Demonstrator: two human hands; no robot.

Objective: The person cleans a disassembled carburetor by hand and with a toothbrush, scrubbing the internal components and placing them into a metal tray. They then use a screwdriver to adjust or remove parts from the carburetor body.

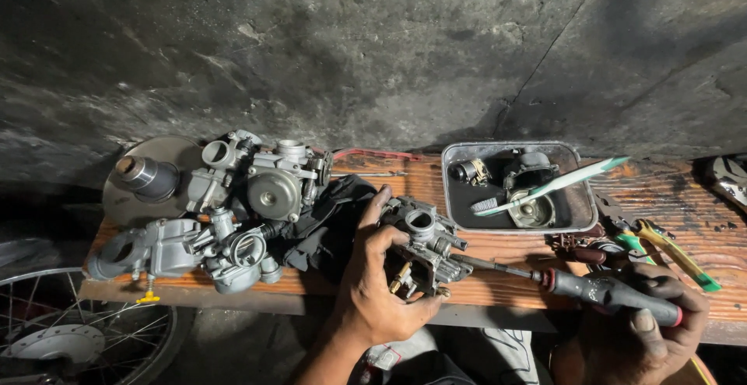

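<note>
Left hand (372,284) is closed around a small carburetor (422,246), which is held upright at the front edge of the wooden table (498,245). A screwdriver (580,285) with a dark handle is gripped in the right hand (650,319), and its tip is set against the carburetor's right side. Two more carburetors (249,210) are laid to the left on a black cloth (327,225). A metal tray (517,187) with a toothbrush (548,186) across it is placed just behind.
</note>
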